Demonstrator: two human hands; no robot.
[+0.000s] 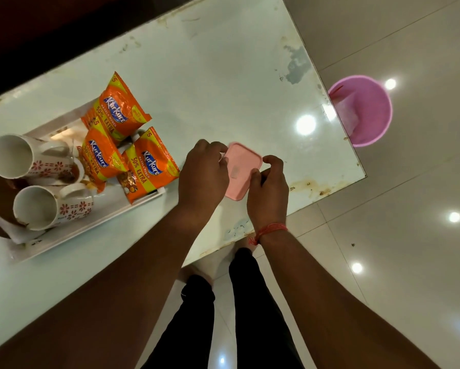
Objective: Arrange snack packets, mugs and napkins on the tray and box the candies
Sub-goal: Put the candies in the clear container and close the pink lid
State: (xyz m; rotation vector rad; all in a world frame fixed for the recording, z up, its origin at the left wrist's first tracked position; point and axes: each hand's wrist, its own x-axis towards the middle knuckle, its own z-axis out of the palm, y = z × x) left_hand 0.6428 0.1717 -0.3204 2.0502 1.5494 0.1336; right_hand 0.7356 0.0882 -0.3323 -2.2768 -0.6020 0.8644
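A small pink lidded box (241,166) sits near the table's right front edge. My left hand (203,177) grips its left side and my right hand (268,187) grips its right front corner. Whatever is inside the box is hidden under the lid. At the left, a white tray (95,225) holds three orange snack packets (119,110), (101,158), (146,166) leaning together. Two white mugs with red flower prints lie on their sides in the tray, one at the back (24,155) and one at the front (45,206). A white napkin (16,233) shows under the front mug.
The pale glass table (223,75) has worn, stained edges. A pink bucket (367,110) stands on the tiled floor beyond the table's right corner. My legs in black trousers (247,302) are below the table edge. A dark wall area lies at the top left.
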